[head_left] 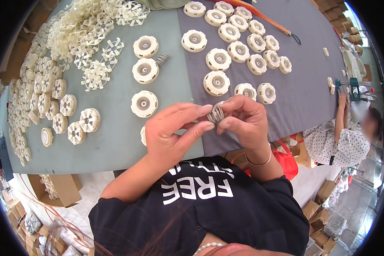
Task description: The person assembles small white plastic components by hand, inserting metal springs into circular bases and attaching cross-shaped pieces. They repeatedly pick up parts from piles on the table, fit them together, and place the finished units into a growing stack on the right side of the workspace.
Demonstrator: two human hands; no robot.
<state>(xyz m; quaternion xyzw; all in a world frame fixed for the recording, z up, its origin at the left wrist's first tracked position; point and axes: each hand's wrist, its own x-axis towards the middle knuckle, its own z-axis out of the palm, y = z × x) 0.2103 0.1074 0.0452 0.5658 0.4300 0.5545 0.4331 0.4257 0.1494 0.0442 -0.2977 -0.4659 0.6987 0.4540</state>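
Note:
My left hand (175, 130) and my right hand (243, 119) meet over the near table edge, both pinching a small metal coil spring (216, 114) between their fingertips. A cream round plastic disc (143, 135) peeks out from under my left hand. Three assembled cream discs (144, 103) lie in a column just beyond my left hand, and a loose spring (163, 58) rests by the middle one. More finished discs (239, 51) are grouped on the dark grey cloth (303, 85) beyond my right hand.
A heap of cream spoked inserts (85, 34) and rows of ribbed wheels (38, 102) fill the left of the grey-green table (115, 141). Another person in a dotted top (341, 145) works at the right. Cardboard boxes (59, 187) and a red bag (288, 162) sit below.

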